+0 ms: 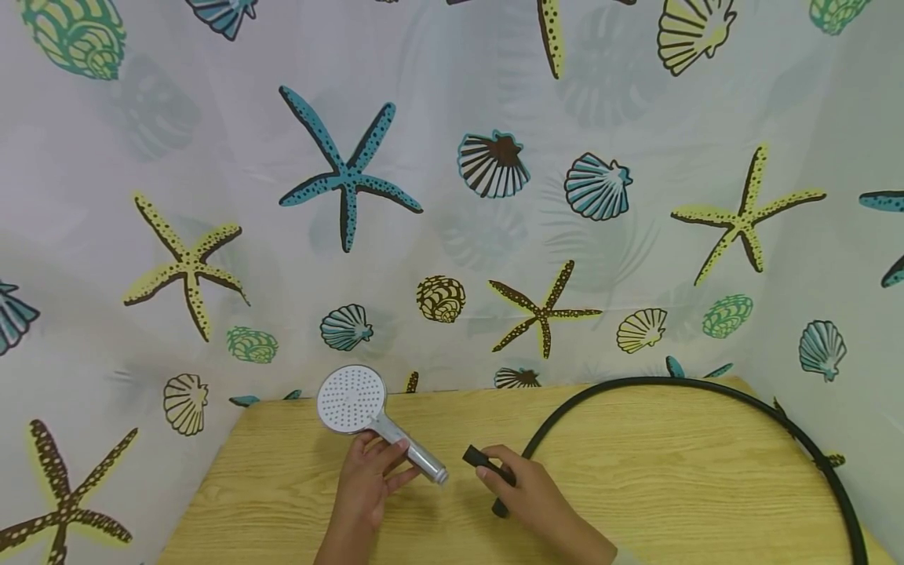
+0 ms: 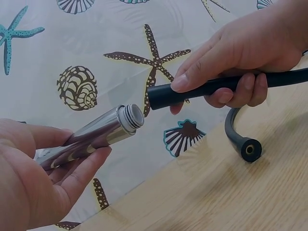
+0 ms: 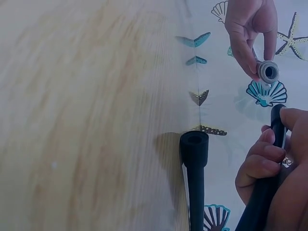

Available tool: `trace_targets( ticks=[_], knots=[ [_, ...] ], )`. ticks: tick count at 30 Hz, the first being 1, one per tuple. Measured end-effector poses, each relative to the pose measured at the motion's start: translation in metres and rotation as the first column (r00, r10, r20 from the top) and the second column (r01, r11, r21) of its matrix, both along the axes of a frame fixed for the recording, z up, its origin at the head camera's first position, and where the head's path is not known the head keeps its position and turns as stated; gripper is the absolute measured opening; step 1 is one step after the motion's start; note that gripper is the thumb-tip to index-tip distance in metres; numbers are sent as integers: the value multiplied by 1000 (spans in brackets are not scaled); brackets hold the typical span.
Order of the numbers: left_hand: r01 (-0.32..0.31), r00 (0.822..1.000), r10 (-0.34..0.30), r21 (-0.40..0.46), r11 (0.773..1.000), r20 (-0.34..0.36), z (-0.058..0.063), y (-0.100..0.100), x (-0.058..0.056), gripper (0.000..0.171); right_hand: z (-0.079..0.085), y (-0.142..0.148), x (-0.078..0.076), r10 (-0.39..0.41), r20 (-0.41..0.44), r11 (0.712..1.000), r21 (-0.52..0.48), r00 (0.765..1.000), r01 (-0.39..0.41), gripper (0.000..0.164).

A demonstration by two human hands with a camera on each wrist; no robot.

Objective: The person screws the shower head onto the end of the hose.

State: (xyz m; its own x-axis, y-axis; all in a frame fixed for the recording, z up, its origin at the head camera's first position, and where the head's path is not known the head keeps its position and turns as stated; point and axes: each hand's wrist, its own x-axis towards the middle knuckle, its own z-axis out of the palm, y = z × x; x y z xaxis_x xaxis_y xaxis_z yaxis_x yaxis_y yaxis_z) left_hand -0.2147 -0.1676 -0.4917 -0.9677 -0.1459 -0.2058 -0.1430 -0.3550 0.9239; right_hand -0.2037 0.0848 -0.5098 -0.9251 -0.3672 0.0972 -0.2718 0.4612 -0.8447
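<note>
My left hand (image 1: 370, 475) grips the chrome handle of a hand shower head (image 1: 351, 399), its round spray face turned toward me. The handle's threaded end (image 2: 131, 117) points at the black hose. In my right hand (image 1: 526, 486) one end of the black shower hose (image 1: 487, 463) is pinched between thumb and fingers. A short gap separates the hose's end fitting (image 2: 163, 96) from the threads in the left wrist view. The hose's other end (image 2: 250, 149), with a brass-coloured centre, lies below my right hand.
The hose loops in a wide arc (image 1: 657, 382) over the right side of the wooden table (image 1: 282, 479). A white cloth (image 1: 438, 243) printed with starfish and shells hangs behind the table and at both sides.
</note>
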Motion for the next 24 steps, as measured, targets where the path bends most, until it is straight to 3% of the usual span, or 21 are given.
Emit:
trace_targets(
  ticks=[13,24],
  knots=[
    [-16,999,18,30,999,-41,1,1,0,45,1,-3,2,28,1,999,36,1000,-28,40],
    [-32,998,32,16,999,-54,1,6,0,48,-1,-4,5,72,-13,997,-7,997,-72,36]
  ],
)
